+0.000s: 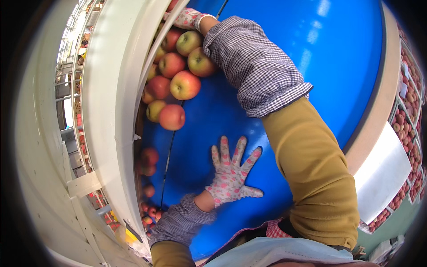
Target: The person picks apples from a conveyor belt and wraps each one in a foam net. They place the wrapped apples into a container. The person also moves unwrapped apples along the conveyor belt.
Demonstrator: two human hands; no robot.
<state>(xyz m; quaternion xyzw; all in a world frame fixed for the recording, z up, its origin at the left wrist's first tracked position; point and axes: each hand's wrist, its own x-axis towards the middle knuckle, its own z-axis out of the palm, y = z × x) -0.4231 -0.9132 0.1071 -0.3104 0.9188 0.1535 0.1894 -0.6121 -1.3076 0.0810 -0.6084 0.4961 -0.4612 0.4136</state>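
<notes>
My left hand (231, 177), in a white glove with a pink floral print, is spread flat on the blue belt-like surface (233, 230), its fingers apart and nothing in its grasp. In a similar glove, my right hand (185, 18) reaches to the far left side, past a cluster of apples. A pale rail hides its fingers, so any hold is out of sight. Below that wrist lie a greenish apple (189, 43) and a red-green apple (201, 62). Closer to my left hand are a yellow-red apple (185, 85) and a red apple (171, 117).
A cream metal frame (128, 83) borders the left side. Smaller apples (151, 211) lie along its lower inner edge. To the right, beyond a beige rim (370, 123), are a shiny metal plate (383, 173) and crates of apples (405, 130) at floor level.
</notes>
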